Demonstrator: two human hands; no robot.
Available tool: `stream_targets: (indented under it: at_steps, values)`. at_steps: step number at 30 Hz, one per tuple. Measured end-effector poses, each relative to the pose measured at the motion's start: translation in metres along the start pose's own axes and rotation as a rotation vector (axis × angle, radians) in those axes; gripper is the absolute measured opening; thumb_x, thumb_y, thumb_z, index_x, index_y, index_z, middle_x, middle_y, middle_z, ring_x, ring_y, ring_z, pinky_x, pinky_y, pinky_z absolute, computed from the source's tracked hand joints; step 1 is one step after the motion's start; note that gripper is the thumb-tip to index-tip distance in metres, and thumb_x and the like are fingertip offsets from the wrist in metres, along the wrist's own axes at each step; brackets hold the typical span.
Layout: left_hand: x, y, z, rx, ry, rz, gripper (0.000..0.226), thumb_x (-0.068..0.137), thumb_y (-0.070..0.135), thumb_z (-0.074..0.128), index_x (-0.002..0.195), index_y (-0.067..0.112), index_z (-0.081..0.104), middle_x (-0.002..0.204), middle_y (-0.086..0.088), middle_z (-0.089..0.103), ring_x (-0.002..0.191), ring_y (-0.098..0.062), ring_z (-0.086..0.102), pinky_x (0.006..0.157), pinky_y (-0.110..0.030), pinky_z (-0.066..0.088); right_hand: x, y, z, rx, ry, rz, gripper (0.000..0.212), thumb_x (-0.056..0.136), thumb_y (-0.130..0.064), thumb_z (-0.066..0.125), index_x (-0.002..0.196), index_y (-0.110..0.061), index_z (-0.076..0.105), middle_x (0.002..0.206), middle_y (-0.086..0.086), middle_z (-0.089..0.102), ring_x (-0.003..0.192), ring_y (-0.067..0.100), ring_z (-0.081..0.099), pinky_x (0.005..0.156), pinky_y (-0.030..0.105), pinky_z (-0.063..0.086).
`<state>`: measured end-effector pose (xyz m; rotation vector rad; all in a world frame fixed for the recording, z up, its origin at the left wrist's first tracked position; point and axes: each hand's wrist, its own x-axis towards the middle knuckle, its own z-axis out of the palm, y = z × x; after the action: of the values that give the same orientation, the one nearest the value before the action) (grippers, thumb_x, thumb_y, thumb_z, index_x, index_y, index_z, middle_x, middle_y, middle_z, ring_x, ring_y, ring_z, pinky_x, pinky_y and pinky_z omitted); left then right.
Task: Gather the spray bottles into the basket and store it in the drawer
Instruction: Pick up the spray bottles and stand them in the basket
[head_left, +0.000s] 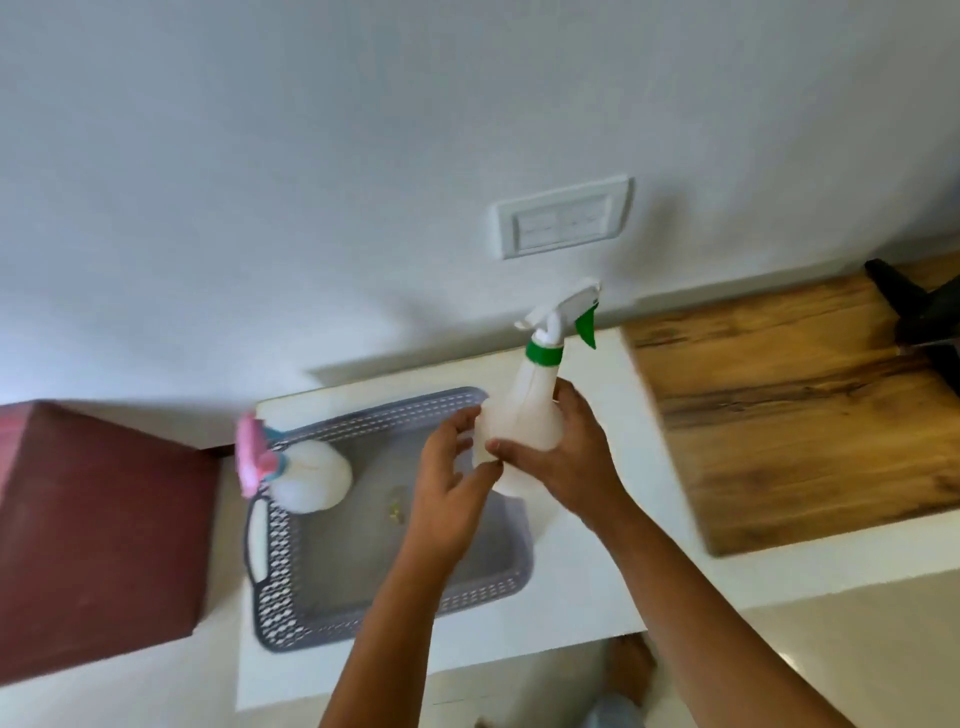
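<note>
Hands come first in view: the right hand (563, 457) is wrapped around the belly of a translucent white plastic spray bottle with green collar and trigger (527, 415), while the left hand (457, 480) touches its side with loose, spread fingers. The bottle is upright above the right edge of the grey perforated plastic basket (291, 566) on the white surface (582, 571). It looks light and smooth, so the wide belly seems the safest hold. Farther left in the basket lies a white bottle with pink sprayer (306, 475).
</note>
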<state>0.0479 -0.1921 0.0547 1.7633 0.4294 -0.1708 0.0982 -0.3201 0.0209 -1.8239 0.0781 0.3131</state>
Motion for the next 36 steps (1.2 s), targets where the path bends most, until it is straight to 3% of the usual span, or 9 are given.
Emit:
stream_targets:
  at_steps: [3,5,7,10,12,17,22,27,36]
  values:
    - [-0.039,-0.017,-0.062,-0.096,0.030,-0.008,0.059,0.075,0.022,0.060,0.131,0.031,0.047,0.128,0.009,0.056,0.118,-0.009,0.055,0.093,-0.028,0.051,-0.030,-0.012,0.056,-0.124,-0.139,-0.168,0.088,0.058,-0.040,0.085,0.130,-0.016,0.043,0.117,-0.009,0.046,0.103,0.003,0.044,0.080,-0.001,0.036]
    - [-0.059,-0.028,-0.094,-0.141,0.050,-0.037,0.061,0.078,0.019,0.063,0.135,0.030,0.045,0.126,0.015,0.056,0.115,-0.005,0.057,0.081,-0.016,0.053,-0.046,-0.012,0.091,-0.151,-0.263,-0.209,0.085,0.060,-0.040,0.083,0.131,-0.016,0.041,0.119,-0.010,0.042,0.106,0.004,0.043,0.082,-0.002,0.033]
    - [-0.076,-0.043,-0.120,-0.157,0.104,-0.085,0.052,0.085,0.014,0.065,0.132,0.028,0.047,0.123,0.011,0.059,0.112,-0.009,0.059,0.079,-0.017,0.055,-0.060,-0.008,0.128,-0.191,-0.386,-0.261,0.083,0.062,-0.041,0.082,0.131,-0.020,0.040,0.124,-0.007,0.042,0.112,0.010,0.043,0.091,0.006,0.034]
    - [-0.090,-0.067,-0.142,-0.102,0.263,-0.192,0.042,0.087,0.020,0.063,0.128,0.021,0.052,0.122,0.001,0.063,0.110,-0.018,0.061,0.093,-0.037,0.054,-0.075,0.000,0.172,-0.246,-0.532,-0.310,0.075,0.071,-0.037,0.077,0.134,-0.029,0.037,0.139,-0.002,0.037,0.125,0.015,0.037,0.103,0.018,0.037]
    - [-0.096,-0.082,-0.149,-0.060,0.405,-0.242,0.041,0.087,0.018,0.064,0.125,0.019,0.052,0.118,0.003,0.062,0.107,-0.017,0.059,0.090,-0.032,0.049,-0.080,0.004,0.193,-0.255,-0.596,-0.293,0.063,0.080,-0.035,0.070,0.134,-0.034,0.038,0.141,-0.002,0.033,0.130,0.018,0.034,0.109,0.033,0.039]
    - [-0.100,-0.112,-0.149,0.014,0.531,-0.316,0.053,0.086,0.015,0.066,0.134,0.022,0.047,0.125,-0.001,0.061,0.117,-0.023,0.057,0.098,-0.043,0.049,-0.084,0.021,0.217,-0.407,-0.646,-0.252,0.044,0.089,-0.030,0.059,0.131,-0.032,0.046,0.144,-0.001,0.028,0.132,0.024,0.031,0.112,0.040,0.035]
    - [-0.098,-0.124,-0.149,0.026,0.546,-0.323,0.044,0.083,0.017,0.069,0.125,0.026,0.056,0.103,0.008,0.063,0.103,-0.021,0.062,0.090,-0.041,0.052,-0.082,0.031,0.222,-0.399,-0.682,-0.193,0.045,0.089,-0.024,0.060,0.132,-0.027,0.048,0.143,0.000,0.029,0.130,0.022,0.036,0.112,0.035,0.035]
    - [-0.095,-0.136,-0.144,0.106,0.580,-0.270,0.044,0.081,0.011,0.066,0.117,0.035,0.058,0.110,0.012,0.063,0.101,-0.012,0.057,0.077,-0.020,0.045,-0.079,0.034,0.227,-0.397,-0.732,-0.155,0.045,0.090,-0.008,0.057,0.132,-0.022,0.049,0.144,0.003,0.024,0.132,0.022,0.036,0.113,0.028,0.031]
    - [-0.087,-0.142,-0.138,0.089,0.598,-0.331,0.034,0.081,0.024,0.070,0.112,0.027,0.058,0.099,0.010,0.064,0.093,-0.015,0.057,0.066,-0.020,0.037,-0.075,0.043,0.230,-0.473,-0.732,-0.162,0.047,0.088,-0.001,0.054,0.130,-0.020,0.051,0.137,0.005,0.036,0.129,0.025,0.039,0.113,0.036,0.034]
